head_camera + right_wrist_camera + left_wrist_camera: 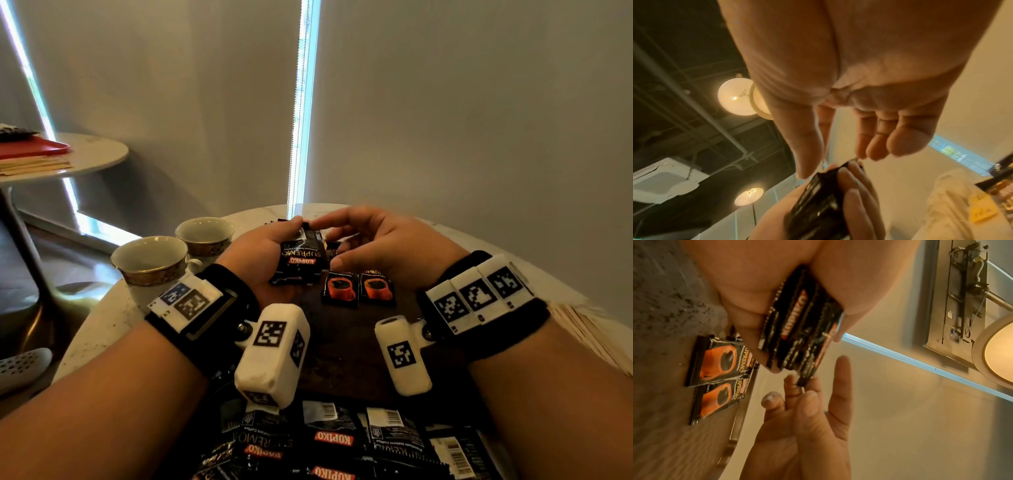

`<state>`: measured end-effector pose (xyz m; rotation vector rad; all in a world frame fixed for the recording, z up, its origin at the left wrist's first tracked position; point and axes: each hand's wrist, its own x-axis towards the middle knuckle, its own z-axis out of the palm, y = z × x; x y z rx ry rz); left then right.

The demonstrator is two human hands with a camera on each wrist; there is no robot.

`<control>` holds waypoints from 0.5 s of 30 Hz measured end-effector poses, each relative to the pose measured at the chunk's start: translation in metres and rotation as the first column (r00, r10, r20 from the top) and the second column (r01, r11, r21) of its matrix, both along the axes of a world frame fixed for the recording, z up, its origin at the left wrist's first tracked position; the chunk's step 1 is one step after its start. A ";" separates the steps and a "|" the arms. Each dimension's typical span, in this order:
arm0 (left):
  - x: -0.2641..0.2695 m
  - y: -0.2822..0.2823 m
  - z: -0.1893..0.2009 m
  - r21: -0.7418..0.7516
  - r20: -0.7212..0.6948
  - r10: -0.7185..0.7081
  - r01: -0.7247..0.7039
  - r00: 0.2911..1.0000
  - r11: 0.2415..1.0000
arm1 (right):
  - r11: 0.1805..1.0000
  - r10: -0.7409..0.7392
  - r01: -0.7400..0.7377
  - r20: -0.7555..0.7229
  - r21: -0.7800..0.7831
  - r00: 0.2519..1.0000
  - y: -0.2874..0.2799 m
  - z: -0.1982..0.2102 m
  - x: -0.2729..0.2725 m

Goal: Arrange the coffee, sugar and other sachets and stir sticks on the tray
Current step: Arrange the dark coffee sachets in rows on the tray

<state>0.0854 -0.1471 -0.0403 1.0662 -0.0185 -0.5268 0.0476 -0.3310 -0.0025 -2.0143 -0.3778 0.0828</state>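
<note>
The left hand (263, 255), palm up, curls round a stack of black glossy Kopiko coffee sachets (299, 257), long axis toward 12 o'clock. The right hand (380, 243) pinches the stack's far corner at 1 o'clock. Two matching sachets (358, 287) lie flat on the dark wooden tray (346, 346) at 5 o'clock.

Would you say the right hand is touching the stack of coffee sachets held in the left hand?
Touching: in the left wrist view, the right hand pinches the stack of coffee sachets at its end.
</note>
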 end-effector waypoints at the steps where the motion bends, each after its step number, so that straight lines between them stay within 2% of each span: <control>1: 0.000 0.001 0.000 0.005 0.003 -0.006 0.006 1.000 1.000 | 0.999 0.031 -0.031 -0.001 -0.013 1.000 0.004 0.001 -0.001; 6: -0.006 0.002 0.004 0.016 -0.009 -0.050 0.050 0.999 0.999 | 0.986 0.029 -0.022 0.041 -0.163 0.999 0.008 -0.001 -0.003; 15: -0.003 0.001 0.001 0.088 0.006 -0.025 0.025 1.000 0.996 | 0.967 0.015 0.029 0.170 -0.252 0.985 0.005 -0.007 0.002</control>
